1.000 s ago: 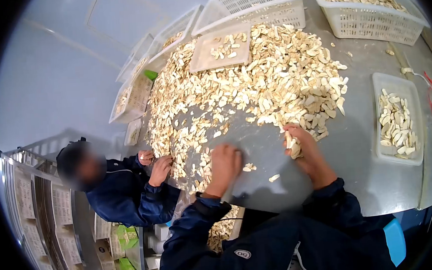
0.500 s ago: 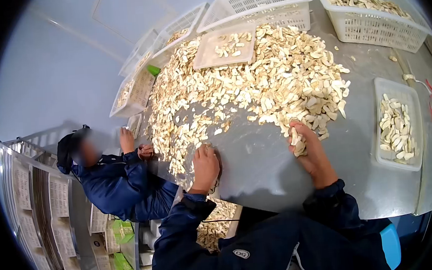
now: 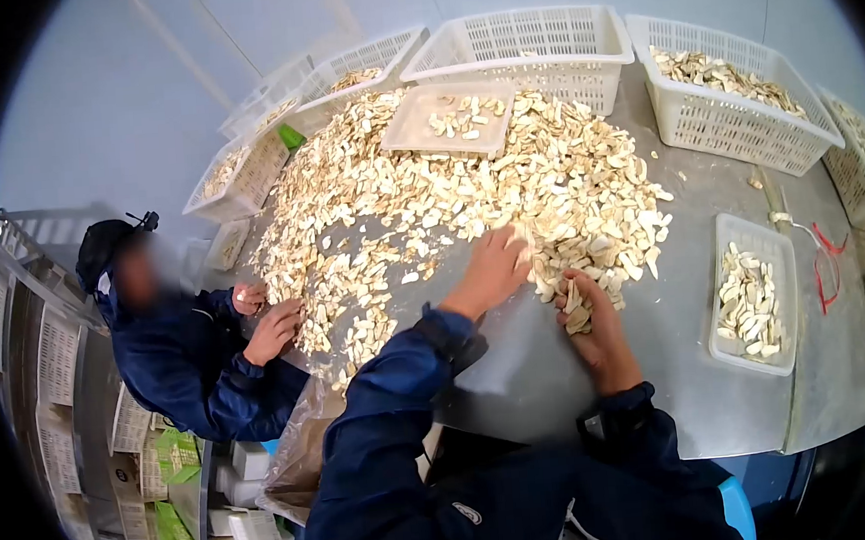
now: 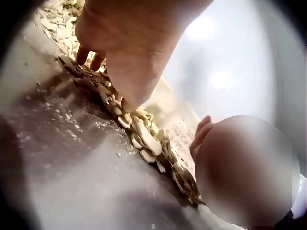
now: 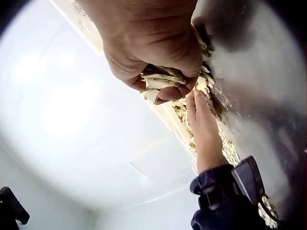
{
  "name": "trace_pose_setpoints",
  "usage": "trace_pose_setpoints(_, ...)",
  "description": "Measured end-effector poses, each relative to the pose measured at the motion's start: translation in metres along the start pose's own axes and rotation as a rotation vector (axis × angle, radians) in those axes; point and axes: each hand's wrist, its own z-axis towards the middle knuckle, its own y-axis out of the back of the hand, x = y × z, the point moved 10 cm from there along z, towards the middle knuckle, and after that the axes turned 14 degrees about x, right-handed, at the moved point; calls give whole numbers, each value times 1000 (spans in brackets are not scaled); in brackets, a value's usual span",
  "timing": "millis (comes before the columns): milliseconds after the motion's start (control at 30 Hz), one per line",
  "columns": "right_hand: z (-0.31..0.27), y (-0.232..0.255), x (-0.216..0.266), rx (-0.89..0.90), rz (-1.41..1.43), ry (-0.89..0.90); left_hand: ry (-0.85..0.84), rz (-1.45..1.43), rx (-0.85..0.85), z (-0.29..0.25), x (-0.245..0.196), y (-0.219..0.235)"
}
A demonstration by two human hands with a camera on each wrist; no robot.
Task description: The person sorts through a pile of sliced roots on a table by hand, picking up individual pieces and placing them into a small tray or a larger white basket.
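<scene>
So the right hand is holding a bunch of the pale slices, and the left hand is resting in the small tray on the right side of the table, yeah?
Not quite. The right hand does hold a bunch of pale slices, but the left hand is on the big pile in the middle of the table, not in the small tray. The head view shows it.
</scene>
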Motion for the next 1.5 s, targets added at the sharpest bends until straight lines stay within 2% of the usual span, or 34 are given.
trace_pose_setpoints(67, 1, 3, -2, -27, 11, 5, -80, -35, 74, -25, -13, 7)
trace_pose_setpoints(167, -3, -3, -2, -41, 19, -4, 65, -243, -19, -68, 4, 26)
trace_pose_setpoints(267, -4, -8, -6, -24, 47, -15, 342, -364, 46, -104, 33, 32)
trace_pose_setpoints(367, -2, -8, -8, -17, 52, -26, 269, -206, -11, -110, 21, 36)
trace_pose_setpoints(467, -1, -3, -8, -21, 43, -21, 149, -148, -150, -90, -27, 58)
trace_pose_setpoints(567, -3, -1, -5, -39, 20, -20, 79, -103, -62, -78, -42, 44)
trace_pose_setpoints(667, -4, -4, -1, -59, -4, -26, 150, -229, -25, -81, -27, 24)
trace_pose_setpoints(767, -2, -5, -3, -35, 23, -13, 437, -672, -17, -107, 0, -1)
trace_pose_setpoints(867, -3, -8, -2, -61, 39, -10, 568, -1028, -10, -129, 17, -28)
trace_pose_setpoints(967, -4, -8, -1, -65, 35, -11, 502, -1292, -197, -134, 26, -31)
trace_pose_setpoints(1067, -3, -8, -1, -58, 38, -8, 702, -1407, -379, -150, 38, -15)
trace_pose_setpoints(1100, -3, -8, -2, -48, 44, -3, 696, -1458, -483, -151, 40, -7)
trace_pose_setpoints(1200, -1, -7, -4, -31, 57, -6, 650, -1139, -268, -146, 48, -7)
trace_pose_setpoints(1233, -1, -7, -5, -27, 58, -10, 661, -970, -179, -142, 40, -5)
trace_pose_setpoints(1333, -1, -6, -6, -35, 39, -19, 516, -401, -83, -121, 7, 18)
trace_pose_setpoints(1433, -3, -6, -4, -74, 40, -30, 466, -496, -301, -123, 18, 23)
trace_pose_setpoints(1500, -1, -6, -6, -25, 36, -19, 484, -454, -330, -123, 24, 28)
